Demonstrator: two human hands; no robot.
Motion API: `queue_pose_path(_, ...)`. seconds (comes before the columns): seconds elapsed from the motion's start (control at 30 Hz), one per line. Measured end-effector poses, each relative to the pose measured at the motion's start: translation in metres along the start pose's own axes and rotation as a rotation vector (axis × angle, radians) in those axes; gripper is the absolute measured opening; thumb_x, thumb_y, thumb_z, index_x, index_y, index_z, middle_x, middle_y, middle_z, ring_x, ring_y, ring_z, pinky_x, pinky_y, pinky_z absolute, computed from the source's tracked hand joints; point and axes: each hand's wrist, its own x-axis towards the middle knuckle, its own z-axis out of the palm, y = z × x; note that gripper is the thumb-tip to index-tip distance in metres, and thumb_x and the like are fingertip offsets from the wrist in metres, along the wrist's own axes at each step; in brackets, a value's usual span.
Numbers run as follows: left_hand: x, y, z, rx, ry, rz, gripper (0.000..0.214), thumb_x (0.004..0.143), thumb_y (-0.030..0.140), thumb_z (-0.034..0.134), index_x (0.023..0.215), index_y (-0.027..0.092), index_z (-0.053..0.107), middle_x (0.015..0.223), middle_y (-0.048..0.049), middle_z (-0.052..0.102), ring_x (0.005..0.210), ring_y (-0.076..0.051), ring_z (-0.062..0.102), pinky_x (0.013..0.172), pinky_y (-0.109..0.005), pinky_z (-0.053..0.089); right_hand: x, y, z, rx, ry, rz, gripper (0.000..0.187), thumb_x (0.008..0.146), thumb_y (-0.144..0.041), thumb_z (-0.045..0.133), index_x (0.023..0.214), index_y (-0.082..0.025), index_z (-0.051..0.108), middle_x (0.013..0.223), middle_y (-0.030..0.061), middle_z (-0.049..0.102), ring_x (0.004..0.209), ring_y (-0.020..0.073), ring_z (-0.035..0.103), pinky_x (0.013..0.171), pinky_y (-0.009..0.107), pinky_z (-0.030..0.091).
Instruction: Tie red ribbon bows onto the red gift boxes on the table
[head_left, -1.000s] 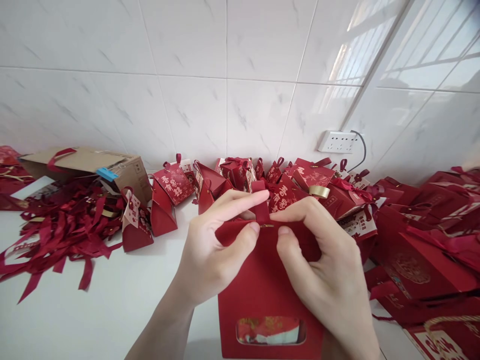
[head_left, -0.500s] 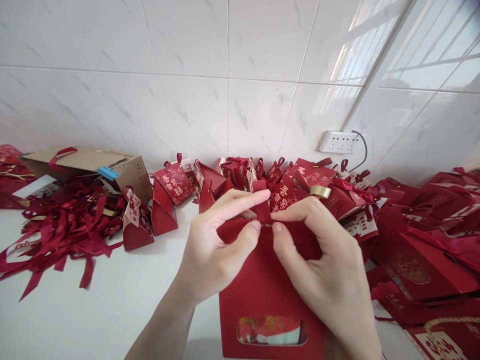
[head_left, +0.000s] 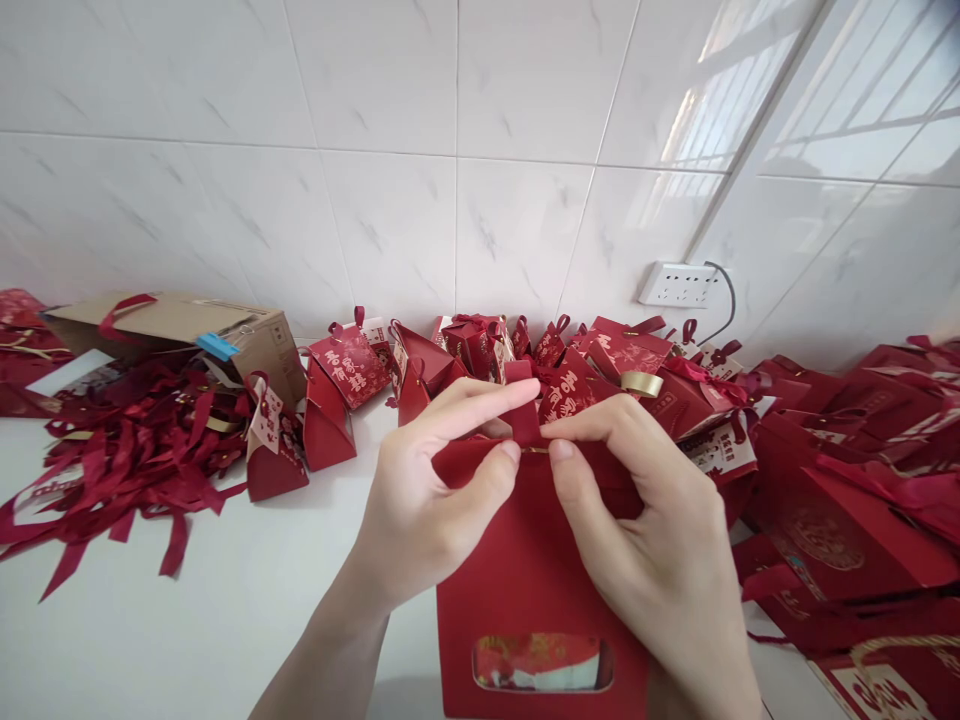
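A red gift box (head_left: 536, 560) stands upright in front of me, with a rounded window low on its face showing red and pale contents. A red ribbon loop (head_left: 523, 408) rises from its top edge, above a small gold fastener (head_left: 535, 451). My left hand (head_left: 442, 490) grips the top edge left of the fastener, thumb in front and index finger stretched beside the ribbon. On the other side, my right hand (head_left: 637, 520) pinches the same edge between thumb and index finger. The remaining fingertips are hidden behind the box.
Several small red boxes (head_left: 349, 365) line the tiled wall. A cardboard box (head_left: 247, 345) lies at left, red ribbons (head_left: 127, 470) spilling out onto the white table (head_left: 225, 620). Larger red boxes (head_left: 870, 520) crowd the right side. A power strip (head_left: 679, 285) hangs on the wall.
My right thumb has shifted slightly right, away from the gold fastener. My left hand and the gift box stay almost in place.
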Motion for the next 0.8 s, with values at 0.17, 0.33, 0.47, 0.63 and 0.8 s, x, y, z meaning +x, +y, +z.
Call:
queue_pose_path(0.17,0.001,0.001,0.000,0.004,0.009,-0.009,0.038,0.081,0.008,0.057,0.112,0.028,0.069,0.098,-0.0004,0.067,0.081,-0.011,0.062,0.076,-0.020,0.054,0.000,0.000,0.001,-0.006,0.009,0.011,0.009,0.086,-0.015,0.054,0.086,-0.022,0.059,0.082,-0.0008,0.060,0.071,0.0126,0.057,0.064,0.024,0.047)
queue_pose_path(0.33,0.001,0.002,-0.002,0.014,0.010,-0.037,0.036,0.081,0.011,0.059,0.112,0.026,0.069,0.098,-0.0018,0.067,0.082,-0.013,0.062,0.076,-0.024,0.056,-0.001,0.003,-0.007,0.114,-0.044,0.084,0.020,0.088,-0.018,0.050,0.104,-0.025,0.059,0.092,0.0017,0.063,0.075,0.0153,0.061,0.063,0.027,0.052)
queue_pose_path(0.47,0.002,0.000,-0.005,0.011,0.072,-0.072,0.032,0.083,0.016,0.059,0.113,0.024,0.067,0.100,-0.0034,0.069,0.083,-0.016,0.064,0.078,-0.030,0.056,-0.001,0.012,-0.018,0.312,-0.191,0.182,0.035,0.087,-0.027,0.056,0.122,-0.029,0.050,0.104,0.0045,0.063,0.081,0.0180,0.064,0.057,0.026,0.056)
queue_pose_path(0.63,0.003,-0.008,-0.009,-0.186,0.134,-0.048,0.038,0.084,0.030,0.062,0.121,0.030,0.052,0.125,-0.0056,0.062,0.092,-0.019,0.066,0.081,-0.033,0.055,0.001,0.024,-0.024,0.428,-0.143,0.243,0.017,0.086,-0.027,0.061,0.103,-0.027,0.058,0.096,0.0024,0.067,0.082,0.0168,0.065,0.061,0.023,0.055)
queue_pose_path(0.8,0.004,-0.017,-0.015,-0.213,-0.013,-0.013,0.074,0.076,0.045,0.070,0.139,0.030,0.034,0.149,-0.0094,0.038,0.131,-0.030,0.044,0.106,-0.042,0.042,0.010,0.035,-0.023,0.668,0.376,0.197,0.018,0.083,-0.023,0.063,0.100,-0.028,0.058,0.091,0.0000,0.066,0.084,0.0166,0.064,0.071,0.028,0.052)
